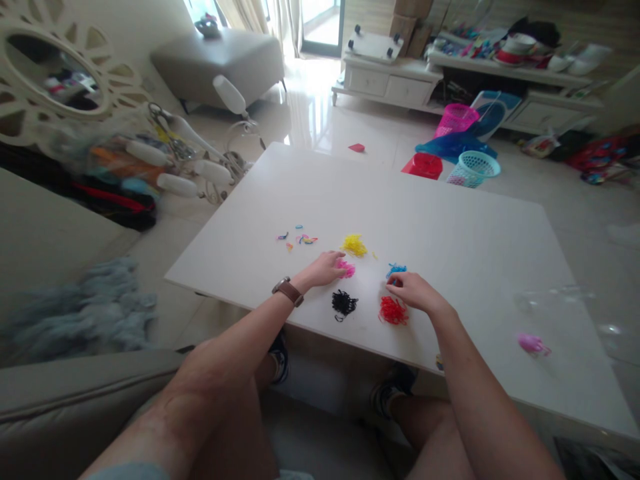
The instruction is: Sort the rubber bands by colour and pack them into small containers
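My left hand, a brown-strapped watch on its wrist, rests at a small pile of pink bands. Its fingers are stretched and apart, touching the pile's edge and partly covering it. My right hand is closed in a pinch beside the blue pile and just above the red pile; what its fingertips hold, if anything, is too small to make out. A yellow pile lies beyond my left hand, and a black pile of loop-like bands lies nearer me.
Mixed coloured bits are scattered left on the white table. A pink object and a clear plastic item lie at the right. Past the far edge stand baskets and a red container.
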A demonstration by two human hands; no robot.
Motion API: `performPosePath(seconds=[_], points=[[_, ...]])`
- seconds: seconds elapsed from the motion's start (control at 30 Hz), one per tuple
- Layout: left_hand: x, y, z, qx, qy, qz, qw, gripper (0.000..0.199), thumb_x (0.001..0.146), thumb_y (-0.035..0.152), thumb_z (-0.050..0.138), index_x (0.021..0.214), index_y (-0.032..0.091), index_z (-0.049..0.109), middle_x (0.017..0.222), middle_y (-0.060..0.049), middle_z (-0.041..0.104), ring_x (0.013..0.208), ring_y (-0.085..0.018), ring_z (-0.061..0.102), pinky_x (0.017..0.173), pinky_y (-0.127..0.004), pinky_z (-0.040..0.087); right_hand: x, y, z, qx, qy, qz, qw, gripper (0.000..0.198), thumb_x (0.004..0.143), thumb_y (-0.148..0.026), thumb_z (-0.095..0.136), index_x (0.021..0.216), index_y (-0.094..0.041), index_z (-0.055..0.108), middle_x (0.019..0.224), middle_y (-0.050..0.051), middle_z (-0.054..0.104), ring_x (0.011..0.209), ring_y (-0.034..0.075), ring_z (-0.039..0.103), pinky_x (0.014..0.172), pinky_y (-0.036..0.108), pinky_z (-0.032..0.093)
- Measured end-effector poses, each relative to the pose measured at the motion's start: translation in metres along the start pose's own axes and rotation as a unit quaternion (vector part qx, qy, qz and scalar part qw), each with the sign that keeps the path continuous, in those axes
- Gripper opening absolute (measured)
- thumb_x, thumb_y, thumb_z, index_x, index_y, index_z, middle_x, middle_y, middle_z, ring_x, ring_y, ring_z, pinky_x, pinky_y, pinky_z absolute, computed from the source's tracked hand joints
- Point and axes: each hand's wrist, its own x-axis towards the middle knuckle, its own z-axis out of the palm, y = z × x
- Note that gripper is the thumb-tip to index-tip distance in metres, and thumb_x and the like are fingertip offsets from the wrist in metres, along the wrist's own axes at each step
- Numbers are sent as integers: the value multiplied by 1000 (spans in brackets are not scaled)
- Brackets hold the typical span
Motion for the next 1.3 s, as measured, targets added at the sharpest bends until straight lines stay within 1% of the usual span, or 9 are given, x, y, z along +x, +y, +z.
performPosePath(seconds=[0.17,0.37,0.6,0.83,0.97,1.03,1.1,1.2,1.3], points=[[9,1,23,65,18,42,997,52,91,35,58,138,15,61,143,-14,58,134,-30,50,118,-40,37,0,-1,0,1,-7,0,1000,22,92,-31,57,93,-18,76,82,5,73,73,17,63,67,27,41],[12,0,40,115,48,62,990,47,86,23,58,132,18,64,139,-12,58,125,-31,50,110,-43,43,-3,-1,-1,15,-10,4,1000,20,90,-30,58,92,-19,75,82,5,73,72,17,63,66,27,41],[12,1,36,108,50,59,991,28,87,26,59,110,24,74,127,-8,63,117,-30,52,105,-42,47,-6,-2,-2,17,-11,4,1000,19,91,-30,58,90,-20,74,81,4,73,72,17,62,65,26,41],[11,0,26,62,57,58,995,40,86,31,62,124,22,70,131,-10,62,122,-29,53,113,-44,42,-6,-3,-2,14,-7,2,1000,19,90,-30,59,90,-20,74,81,5,73,72,17,62,66,27,41],[9,-6,1,68,93,-9,993,41,86,32,60,124,21,70,132,-12,61,128,-30,51,112,-43,42,-6,-4,-2,12,-7,1,1000,20,90,-30,58,89,-19,74,79,5,72,72,18,62,66,27,41],[7,-15,-16,101,128,-84,983,44,87,36,58,125,17,69,135,-16,59,132,-33,48,113,-45,40,-7,-4,-2,13,-10,2,1000,20,91,-30,57,88,-19,73,80,4,72,72,17,62,65,27,40],[2,-28,-31,145,140,-168,965,55,88,44,56,131,12,64,140,-23,55,135,-40,45,113,-49,37,-8,-3,-2,13,-13,2,1000,19,91,-29,57,87,-20,73,79,4,72,71,17,62,65,27,40],[-7,-47,-45,184,80,-250,947,68,88,49,51,141,6,54,147,-29,49,142,-46,39,111,-52,35,-8,-4,-2,10,-15,6,1000,19,91,-28,56,86,-20,72,79,4,72,71,17,62,65,27,39],[-16,-59,-44,188,27,-249,950,75,86,49,54,146,5,48,157,-30,39,144,-46,36,113,-50,34,-7,-6,-1,12,-17,8,1000,18,91,-27,57,85,-19,72,81,5,73,72,17,62,66,27,40]])
